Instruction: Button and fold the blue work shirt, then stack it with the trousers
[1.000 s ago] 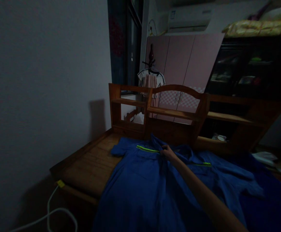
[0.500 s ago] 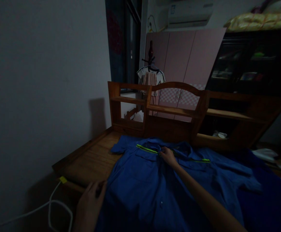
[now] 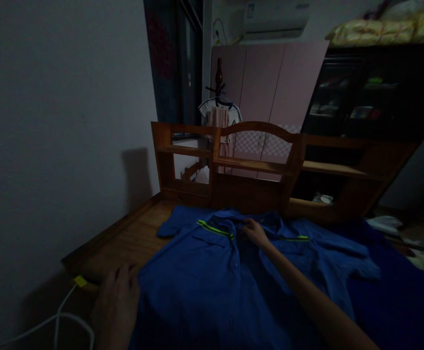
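Note:
A blue short-sleeved shirt [image 3: 193, 272] with bright yellow-green chest strips lies spread with its front up. My right hand [image 3: 253, 232] is at its collar opening, fingers pinched on the edge of the front; the fingertips are partly hidden. Below the collar the two front panels lie apart, and a button shows on the left panel's edge. My left hand [image 3: 119, 301] is low on the left, beside the shirt's side edge. Its fingers are loosely bent and apart, with nothing visible in them; the thumb side is dark.
Under the shirt are wooden boards [image 3: 124, 248] and a dark blue cloth [image 3: 390, 287]. A wooden headboard with shelves [image 3: 251, 165] stands behind. A wall [image 3: 69, 136] closes the left side. A white cable [image 3: 64, 313] with a yellow tag hangs at the lower left corner.
The view has turned slightly right. My right hand has shifted away from the left strip's end, and the shirt's front gapes wider there. My left hand has moved slightly away from the shirt's side.

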Demonstrator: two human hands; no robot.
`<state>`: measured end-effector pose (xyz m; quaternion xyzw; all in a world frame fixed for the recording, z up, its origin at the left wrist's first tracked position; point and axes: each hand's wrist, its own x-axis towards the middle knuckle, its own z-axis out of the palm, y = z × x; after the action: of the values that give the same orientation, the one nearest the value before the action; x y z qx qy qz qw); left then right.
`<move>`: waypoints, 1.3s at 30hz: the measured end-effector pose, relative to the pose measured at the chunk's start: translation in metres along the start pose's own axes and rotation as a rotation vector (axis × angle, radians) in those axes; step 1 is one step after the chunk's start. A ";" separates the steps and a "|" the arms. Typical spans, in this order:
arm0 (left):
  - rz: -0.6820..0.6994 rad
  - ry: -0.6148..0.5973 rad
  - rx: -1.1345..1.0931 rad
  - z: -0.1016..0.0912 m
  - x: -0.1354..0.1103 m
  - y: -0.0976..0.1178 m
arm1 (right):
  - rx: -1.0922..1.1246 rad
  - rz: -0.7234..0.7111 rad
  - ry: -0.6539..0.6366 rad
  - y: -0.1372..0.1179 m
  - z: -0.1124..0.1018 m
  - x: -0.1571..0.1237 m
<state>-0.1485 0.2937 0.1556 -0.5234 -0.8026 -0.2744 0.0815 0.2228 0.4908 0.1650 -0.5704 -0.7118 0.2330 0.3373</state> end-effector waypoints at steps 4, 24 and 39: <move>0.140 -0.008 -0.225 -0.004 0.006 0.059 | -0.047 -0.101 0.037 -0.011 -0.043 -0.014; 0.883 -0.522 -0.452 0.152 0.074 0.247 | -0.053 -0.169 -0.323 0.021 -0.054 -0.058; 0.638 -0.433 -0.451 0.187 0.110 0.282 | -0.105 -0.239 -0.251 0.028 -0.052 -0.070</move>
<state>0.0821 0.5645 0.1451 -0.7947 -0.5197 -0.2880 -0.1240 0.2886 0.4275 0.1643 -0.4650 -0.8223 0.2231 0.2407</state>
